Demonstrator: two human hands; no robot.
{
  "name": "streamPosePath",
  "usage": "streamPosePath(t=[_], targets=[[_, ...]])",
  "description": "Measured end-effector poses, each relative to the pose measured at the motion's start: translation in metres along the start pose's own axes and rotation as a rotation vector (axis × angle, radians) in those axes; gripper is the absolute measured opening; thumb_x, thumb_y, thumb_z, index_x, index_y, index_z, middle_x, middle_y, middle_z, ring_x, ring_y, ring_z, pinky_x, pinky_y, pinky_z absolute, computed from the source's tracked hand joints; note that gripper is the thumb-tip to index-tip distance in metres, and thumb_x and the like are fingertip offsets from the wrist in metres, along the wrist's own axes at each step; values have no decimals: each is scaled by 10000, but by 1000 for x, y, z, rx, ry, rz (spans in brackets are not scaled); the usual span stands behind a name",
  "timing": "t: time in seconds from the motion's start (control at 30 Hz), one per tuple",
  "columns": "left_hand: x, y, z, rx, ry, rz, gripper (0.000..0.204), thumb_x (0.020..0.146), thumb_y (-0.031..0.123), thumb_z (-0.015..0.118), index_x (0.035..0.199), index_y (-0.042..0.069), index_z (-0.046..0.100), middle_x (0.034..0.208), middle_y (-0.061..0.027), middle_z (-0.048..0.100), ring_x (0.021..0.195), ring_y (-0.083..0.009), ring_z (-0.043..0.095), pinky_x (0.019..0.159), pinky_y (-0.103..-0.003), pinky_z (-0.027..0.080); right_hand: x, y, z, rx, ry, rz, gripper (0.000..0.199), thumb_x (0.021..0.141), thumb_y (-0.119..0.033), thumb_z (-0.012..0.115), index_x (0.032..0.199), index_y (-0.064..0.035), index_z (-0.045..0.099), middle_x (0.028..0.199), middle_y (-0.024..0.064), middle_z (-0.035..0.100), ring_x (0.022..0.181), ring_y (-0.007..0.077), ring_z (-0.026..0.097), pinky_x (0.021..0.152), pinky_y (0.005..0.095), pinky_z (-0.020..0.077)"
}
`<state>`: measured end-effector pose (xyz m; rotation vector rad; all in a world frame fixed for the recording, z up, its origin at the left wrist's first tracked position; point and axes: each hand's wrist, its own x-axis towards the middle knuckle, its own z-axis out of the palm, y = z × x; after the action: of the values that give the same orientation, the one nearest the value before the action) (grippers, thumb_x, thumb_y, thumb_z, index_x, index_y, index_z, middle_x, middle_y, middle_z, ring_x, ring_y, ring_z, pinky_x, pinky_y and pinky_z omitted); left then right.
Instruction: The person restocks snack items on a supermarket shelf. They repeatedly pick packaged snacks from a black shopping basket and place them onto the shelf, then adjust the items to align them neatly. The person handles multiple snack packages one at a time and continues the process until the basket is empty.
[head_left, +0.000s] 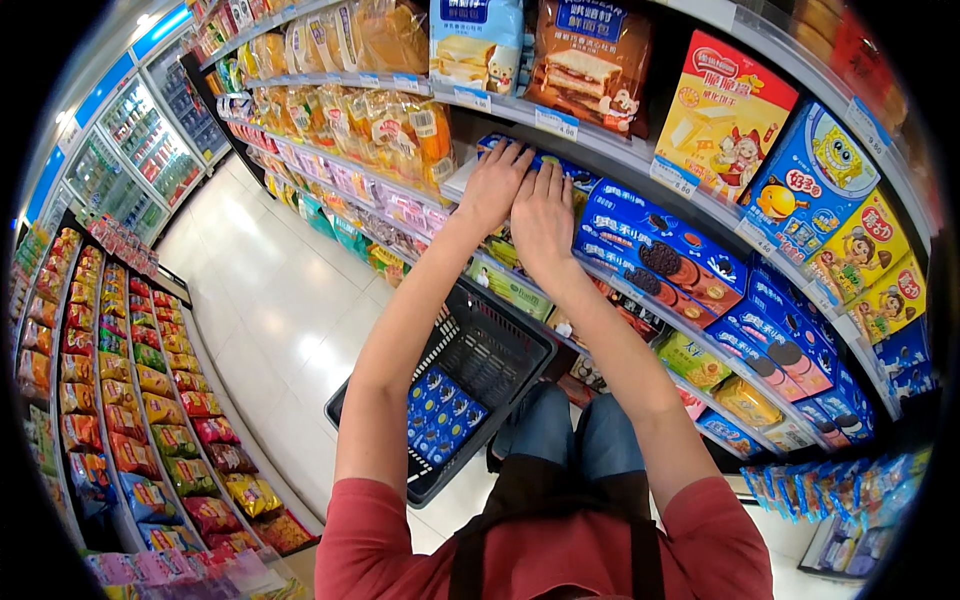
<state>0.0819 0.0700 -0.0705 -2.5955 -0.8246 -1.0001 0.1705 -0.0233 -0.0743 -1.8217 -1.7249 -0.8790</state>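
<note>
Here, the left hand [492,188] and right hand [543,215] lie over a blue box [580,176] on the shelf [459,183], fingers [513,155] close together, any clamping indiscernible, glass-fronted coolers [140,135] lining the glossy floor [260,290].

In front of me, I see white lettering on the blue cookie boxes [625,215], also lettering on the yellow-red box [722,115], and price numbers on the shelf tags [556,123].

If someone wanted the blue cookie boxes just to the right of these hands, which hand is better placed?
Probably the right hand: it is nearer to the blue cookie boxes, while the left hand sits on its far side from them.
</note>
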Motion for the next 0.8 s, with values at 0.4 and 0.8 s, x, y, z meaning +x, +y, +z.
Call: streamPosePath(t=[0.4, 0.8], targets=[[-14, 4, -17, -79, 264, 42, 474, 816, 98, 615, 1288, 94, 562, 1332, -132, 539, 1264, -389, 481, 1038, -512, 397, -23, -6, -30, 61, 84, -160, 428, 883, -109, 492, 1258, 93, 528, 1344, 260, 522, 1321, 373, 445, 1139, 478, 291], [-399, 90, -4, -189, -225, -829, 384, 800, -45, 585, 1174, 36, 623, 1228, -192, 576, 1149, -403, 555, 974, -450, 468, -246, -88, 61, 505, -952, -566, 349, 841, -41, 556, 1176, 34, 621, 1347, 223, 537, 1317, 350, 459, 1068, 464, 379]])
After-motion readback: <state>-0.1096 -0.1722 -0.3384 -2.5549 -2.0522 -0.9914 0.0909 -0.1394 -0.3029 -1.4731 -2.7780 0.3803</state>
